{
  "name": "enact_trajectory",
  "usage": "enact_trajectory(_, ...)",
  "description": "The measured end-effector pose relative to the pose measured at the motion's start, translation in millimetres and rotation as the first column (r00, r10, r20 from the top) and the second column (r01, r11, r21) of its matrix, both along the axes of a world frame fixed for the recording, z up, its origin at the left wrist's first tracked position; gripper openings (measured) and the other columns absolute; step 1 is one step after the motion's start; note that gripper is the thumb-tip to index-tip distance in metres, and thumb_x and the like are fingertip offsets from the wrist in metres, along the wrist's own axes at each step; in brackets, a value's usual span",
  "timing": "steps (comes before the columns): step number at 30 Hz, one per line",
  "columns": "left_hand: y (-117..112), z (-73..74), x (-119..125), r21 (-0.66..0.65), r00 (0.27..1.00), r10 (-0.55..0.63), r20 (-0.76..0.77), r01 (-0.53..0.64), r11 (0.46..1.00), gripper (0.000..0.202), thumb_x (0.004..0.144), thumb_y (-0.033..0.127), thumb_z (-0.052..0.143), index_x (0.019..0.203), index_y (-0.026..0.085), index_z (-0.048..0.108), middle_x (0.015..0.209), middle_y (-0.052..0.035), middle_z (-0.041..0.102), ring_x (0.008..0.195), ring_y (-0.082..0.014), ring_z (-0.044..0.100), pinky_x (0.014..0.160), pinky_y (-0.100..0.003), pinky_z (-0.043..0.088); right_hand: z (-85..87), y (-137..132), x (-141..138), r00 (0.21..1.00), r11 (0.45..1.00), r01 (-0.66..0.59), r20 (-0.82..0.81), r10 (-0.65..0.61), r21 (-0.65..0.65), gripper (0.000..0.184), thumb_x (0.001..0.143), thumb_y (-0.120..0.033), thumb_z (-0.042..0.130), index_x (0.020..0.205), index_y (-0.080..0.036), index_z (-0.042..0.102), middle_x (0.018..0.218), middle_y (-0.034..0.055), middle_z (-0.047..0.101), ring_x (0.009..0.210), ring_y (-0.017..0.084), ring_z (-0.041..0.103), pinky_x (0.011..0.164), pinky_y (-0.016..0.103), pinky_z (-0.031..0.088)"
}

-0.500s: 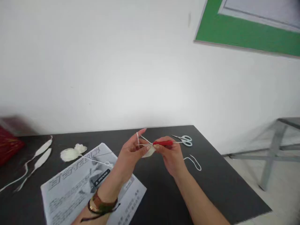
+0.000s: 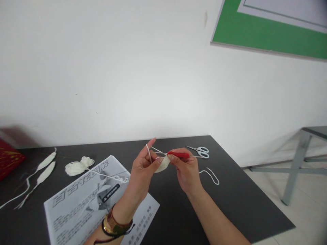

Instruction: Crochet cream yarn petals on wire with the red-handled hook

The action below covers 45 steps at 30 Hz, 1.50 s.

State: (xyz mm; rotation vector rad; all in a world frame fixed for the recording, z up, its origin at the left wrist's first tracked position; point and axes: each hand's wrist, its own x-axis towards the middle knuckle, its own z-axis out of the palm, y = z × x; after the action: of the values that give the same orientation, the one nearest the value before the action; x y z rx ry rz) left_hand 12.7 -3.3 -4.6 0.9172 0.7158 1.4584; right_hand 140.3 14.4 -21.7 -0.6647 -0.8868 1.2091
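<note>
My left hand [image 2: 141,172] pinches a small cream crocheted piece [image 2: 162,164] above the black table [image 2: 230,200], with white yarn [image 2: 149,152] looped over its raised index finger. My right hand [image 2: 186,172] grips a red-handled crochet hook [image 2: 178,155], whose metal tip points left into the piece. The yarn trails down to a small cream ball of yarn [image 2: 75,167] at the left.
A printed black-and-white sheet [image 2: 84,200] lies under my left forearm. Pale blue scissors [image 2: 200,151] and a loose yarn scrap [image 2: 211,175] lie to the right. Two cream crocheted leaves [image 2: 46,165] and a red object [image 2: 9,160] are at far left. A grey metal frame [image 2: 298,163] stands right.
Both hands have kept their grip; the hook has shifted slightly left into the piece and the view has tilted a little.
</note>
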Motion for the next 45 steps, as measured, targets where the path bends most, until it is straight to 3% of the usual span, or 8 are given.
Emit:
enact_trajectory(4, 3.3, 1.6, -6.1, 0.022, 0.997, -0.066, -0.035, 0.067, 0.998, 0.059, 0.074, 0.013, 0.066, 0.129, 0.024, 0.049, 0.073, 0.0022, 0.058, 0.067, -0.0089, 0.054, 0.066, -0.021, 0.043, 0.5, 0.1, 1.4, 1.0, 1.0, -0.021, -0.001, 0.021, -0.003, 0.016, 0.065, -0.011, 0.076, 0.076, -0.02, 0.069, 0.074, -0.0009, 0.072, 0.067, 0.011, 0.063, 0.064, 0.022, 0.049)
enact_trajectory(8, 1.5, 2.5, -4.2, 0.014, 0.997, -0.081, -0.007, 0.081, 0.997, 0.059, 0.075, 0.015, 0.066, 0.13, 0.024, 0.047, 0.09, -0.0032, 0.063, 0.083, -0.0141, 0.057, 0.072, -0.025, 0.045, 1.5, -0.6, 1.0, 0.999, 0.999, -0.033, 0.017, 0.033, 0.014, 0.016, 0.064, -0.01, 0.076, 0.075, -0.02, 0.07, 0.073, -0.0015, 0.071, 0.067, 0.011, 0.063, 0.064, 0.022, 0.049)
enact_trajectory(15, -5.1, -0.5, 9.1, -0.038, 0.995, 0.079, 0.057, -0.077, 0.996, 0.05, 0.077, 0.019, 0.066, 0.124, 0.025, 0.052, 0.076, 0.0018, 0.061, 0.07, -0.0084, 0.055, 0.069, -0.021, 0.043, 1.5, -2.4, -2.2, 1.0, 1.0, -0.018, 0.024, 0.018, 0.022, 0.017, 0.064, -0.01, 0.076, 0.075, -0.021, 0.07, 0.074, -0.0018, 0.071, 0.068, 0.011, 0.063, 0.065, 0.023, 0.049)
enact_trajectory(22, -8.1, -6.0, 14.7, 0.02, 0.962, 0.251, -0.104, -0.251, 0.968, 0.056, 0.075, 0.021, 0.068, 0.128, 0.027, 0.049, 0.066, 0.0058, 0.053, 0.061, -0.0064, 0.05, 0.059, -0.017, 0.041, 1.8, -2.6, -3.8, 0.999, 0.999, 0.038, 0.013, -0.038, 0.011, 0.017, 0.063, -0.01, 0.077, 0.074, -0.021, 0.07, 0.073, -0.0016, 0.07, 0.067, 0.011, 0.062, 0.065, 0.023, 0.048)
enact_trajectory(31, -7.1, -1.0, 13.0, -0.012, 0.991, 0.109, -0.072, -0.11, 0.994, 0.062, 0.076, 0.022, 0.067, 0.132, 0.029, 0.043, 0.077, 0.0025, 0.061, 0.071, -0.0087, 0.055, 0.07, -0.02, 0.044, 2.4, -1.3, -2.3, 0.995, 0.995, 0.083, 0.042, -0.085, 0.047, 0.016, 0.064, -0.011, 0.076, 0.074, -0.021, 0.069, 0.074, -0.0015, 0.07, 0.069, 0.012, 0.062, 0.066, 0.025, 0.048)
enact_trajectory(36, -9.9, 0.0, 14.6, -0.056, 0.994, 0.11, -0.02, -0.111, 0.992, 0.069, 0.074, 0.02, 0.069, 0.135, 0.029, 0.039, 0.082, 0.002, 0.061, 0.077, -0.0105, 0.056, 0.074, -0.023, 0.044, 3.6, -4.3, -4.6, 0.996, 0.996, 0.071, 0.055, -0.073, 0.05, 0.015, 0.065, -0.01, 0.075, 0.073, -0.021, 0.069, 0.073, -0.0023, 0.069, 0.069, 0.012, 0.062, 0.068, 0.025, 0.048)
enact_trajectory(39, -9.4, 1.1, 12.9, -0.04, 0.994, 0.109, 0.007, -0.108, 0.993, 0.071, 0.073, 0.018, 0.07, 0.135, 0.031, 0.038, 0.076, 0.0045, 0.059, 0.071, -0.0084, 0.054, 0.068, -0.02, 0.043, 3.9, -5.2, -5.2, 0.999, 0.999, 0.04, 0.033, -0.041, 0.018, 0.016, 0.064, -0.011, 0.076, 0.073, -0.021, 0.069, 0.073, -0.002, 0.07, 0.07, 0.012, 0.062, 0.067, 0.024, 0.049)
enact_trajectory(45, -3.0, 3.6, 2.9, -0.011, 0.999, -0.039, 0.025, 0.04, 0.999, 0.078, 0.073, 0.014, 0.07, 0.138, 0.034, 0.032, 0.072, 0.0053, 0.059, 0.066, -0.0063, 0.054, 0.065, -0.018, 0.042, 9.4, -5.2, -1.6, 0.989, 0.989, -0.113, -0.109, 0.103, -0.091, 0.011, 0.067, -0.018, 0.075, 0.076, -0.02, 0.069, 0.073, -0.0012, 0.07, 0.066, 0.011, 0.062, 0.063, 0.023, 0.05)
